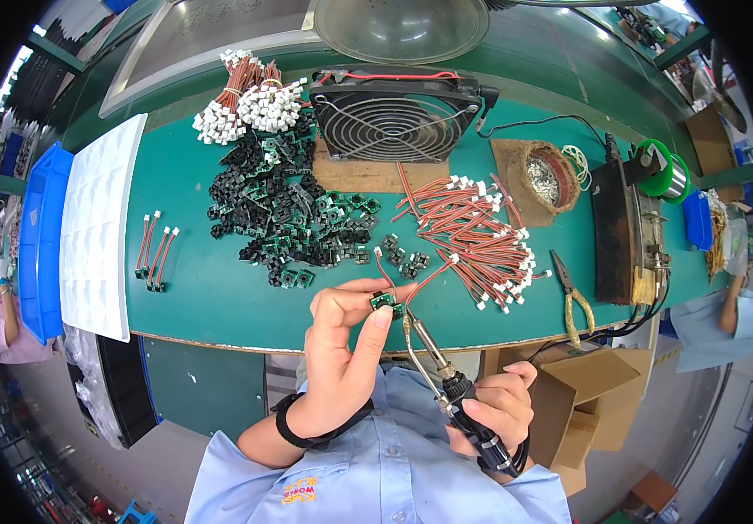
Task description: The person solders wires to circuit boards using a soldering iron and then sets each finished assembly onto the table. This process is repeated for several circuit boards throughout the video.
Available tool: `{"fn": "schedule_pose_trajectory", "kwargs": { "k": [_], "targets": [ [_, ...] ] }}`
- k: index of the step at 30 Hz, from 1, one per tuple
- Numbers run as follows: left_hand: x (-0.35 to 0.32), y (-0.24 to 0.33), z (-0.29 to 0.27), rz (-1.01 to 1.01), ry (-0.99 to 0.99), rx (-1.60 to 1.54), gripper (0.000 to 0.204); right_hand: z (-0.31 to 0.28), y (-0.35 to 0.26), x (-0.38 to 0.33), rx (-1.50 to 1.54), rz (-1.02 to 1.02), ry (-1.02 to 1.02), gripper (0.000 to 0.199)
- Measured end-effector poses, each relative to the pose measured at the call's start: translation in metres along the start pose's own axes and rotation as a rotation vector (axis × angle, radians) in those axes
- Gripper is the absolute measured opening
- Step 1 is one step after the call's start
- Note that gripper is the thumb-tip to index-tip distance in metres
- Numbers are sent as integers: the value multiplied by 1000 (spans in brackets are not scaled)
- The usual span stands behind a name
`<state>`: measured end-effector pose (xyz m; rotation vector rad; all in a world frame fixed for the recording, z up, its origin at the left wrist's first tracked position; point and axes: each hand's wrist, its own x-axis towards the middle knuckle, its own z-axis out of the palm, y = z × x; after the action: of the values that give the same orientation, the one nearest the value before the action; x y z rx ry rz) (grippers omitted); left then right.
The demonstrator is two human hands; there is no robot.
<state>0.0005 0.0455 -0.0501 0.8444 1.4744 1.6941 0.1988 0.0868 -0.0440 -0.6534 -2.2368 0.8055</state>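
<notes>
My left hand [346,327] is closed on a small green circuit board [384,302], pinched between thumb and fingers above the table's near edge. Red-brown wires with white plugs rise from beside the board. In my right hand [503,409] is a soldering iron [459,389] with a black handle and a thin metal tube along its shaft. Its tip meets or nearly meets the board; I cannot tell which. Beyond my hands lie a heap of green and black circuit boards [293,205] and a spread of red-brown wire leads [472,231] with white plugs.
A black fan [394,118] stands at the back, with bundled wire leads [250,100] to its left. To the right are pliers [573,297], a tin of metal bits [544,179], a soldering station [625,231] and a solder spool [675,179]. A white tray [97,227] lies left, near wired boards [158,284].
</notes>
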Motion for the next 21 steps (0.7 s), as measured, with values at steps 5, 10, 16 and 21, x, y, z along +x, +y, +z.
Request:
{"fn": "schedule_pose_trajectory", "kwargs": {
  "k": [5,10,16,21],
  "targets": [
    [-1,2,1,6,32,8,9,0,1,-1,5,-3,4,39],
    [-1,-1,-7,53,-54,158,8,1,1,0,7,-9,5,40],
    [0,0,-7,67,-85,189,8,2,1,0,6,-17,4,39],
    [-1,-1,-8,96,-86,231,8,2,-1,0,0,-22,7,39]
  ]
}}
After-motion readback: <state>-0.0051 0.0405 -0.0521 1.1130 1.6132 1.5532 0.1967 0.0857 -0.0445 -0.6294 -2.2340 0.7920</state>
